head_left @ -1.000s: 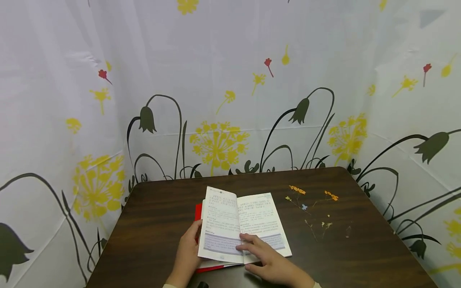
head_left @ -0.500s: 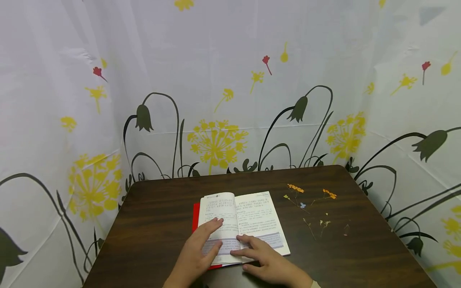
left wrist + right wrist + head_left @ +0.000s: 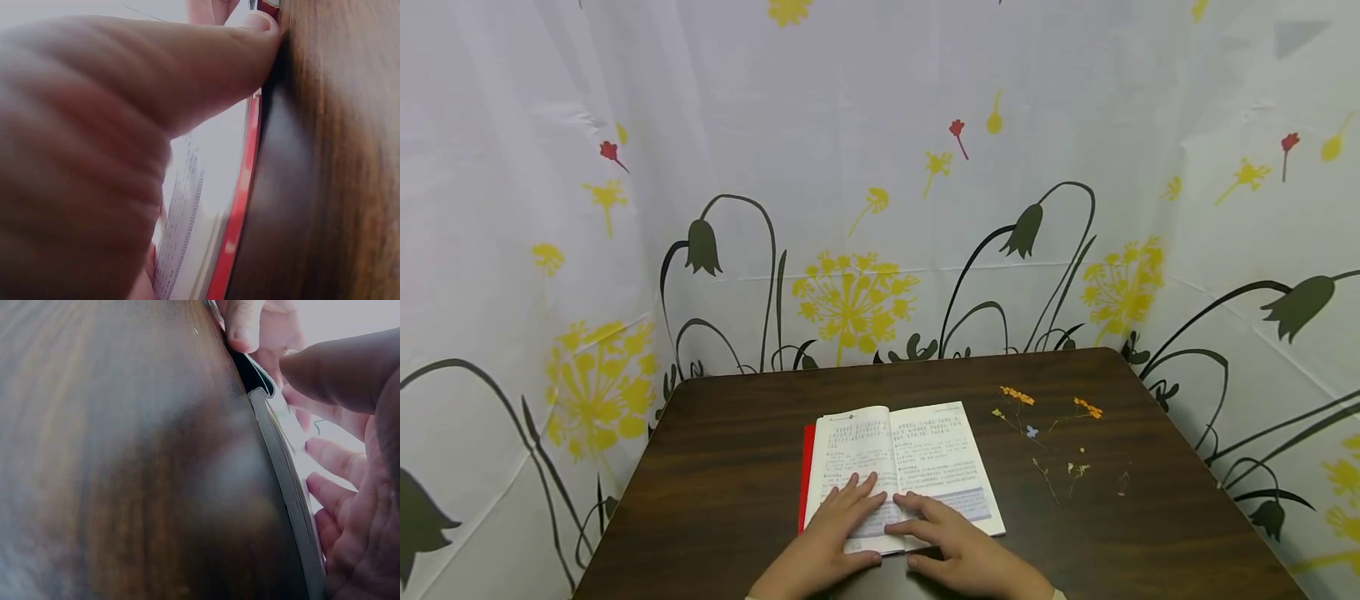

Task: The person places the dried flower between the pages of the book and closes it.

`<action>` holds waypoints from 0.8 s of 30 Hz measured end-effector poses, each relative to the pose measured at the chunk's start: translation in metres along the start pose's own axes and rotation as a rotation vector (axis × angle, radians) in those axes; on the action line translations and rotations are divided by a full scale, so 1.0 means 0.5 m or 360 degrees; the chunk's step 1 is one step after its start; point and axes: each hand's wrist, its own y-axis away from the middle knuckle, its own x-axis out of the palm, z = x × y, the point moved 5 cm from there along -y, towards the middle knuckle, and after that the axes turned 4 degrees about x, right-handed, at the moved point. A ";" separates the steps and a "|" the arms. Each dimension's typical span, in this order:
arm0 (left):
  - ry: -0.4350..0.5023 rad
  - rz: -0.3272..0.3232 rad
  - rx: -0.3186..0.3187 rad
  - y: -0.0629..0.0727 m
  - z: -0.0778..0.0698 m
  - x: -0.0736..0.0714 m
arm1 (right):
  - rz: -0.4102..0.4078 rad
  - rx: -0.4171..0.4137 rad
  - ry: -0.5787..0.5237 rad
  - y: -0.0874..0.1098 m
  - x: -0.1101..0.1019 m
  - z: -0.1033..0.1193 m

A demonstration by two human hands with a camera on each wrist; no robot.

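Note:
An open book (image 3: 928,450) with printed pages and a red cover edge lies on the dark wooden table. Across the lower part of its left page, my left hand (image 3: 831,537) rests with the fingers spread. My right hand (image 3: 962,546) lies over the lower right page near the spine, its fingers extended onto the paper. In the left wrist view the left thumb (image 3: 219,62) lies along the book's bottom edge. The right wrist view shows the right hand's fingers (image 3: 331,456) on the page, above the thick page block (image 3: 284,469).
Right of the book, several small dried flowers lie on the table (image 3: 722,467): orange sprigs (image 3: 1017,395), another orange sprig (image 3: 1087,408), a blue blossom (image 3: 1032,431) and pale thin stems (image 3: 1077,473). A white curtain (image 3: 865,125) with printed flowers hangs behind.
The left hand, which held the raised left page by its edge, has let go. That page now lies down, with the left hand spread on it. The right hand has barely moved.

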 end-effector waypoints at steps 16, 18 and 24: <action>0.0014 -0.0035 -0.0024 -0.003 0.018 0.011 | 0.0031 0.0059 -0.0031 0.010 -0.013 0.002; -0.0014 -0.0054 -0.0035 -0.002 0.018 0.011 | 0.0061 0.0126 -0.0104 0.018 -0.027 0.001; -0.0021 -0.0092 -0.0152 -0.005 0.023 0.012 | -0.0152 0.0247 -0.0261 0.037 -0.114 -0.001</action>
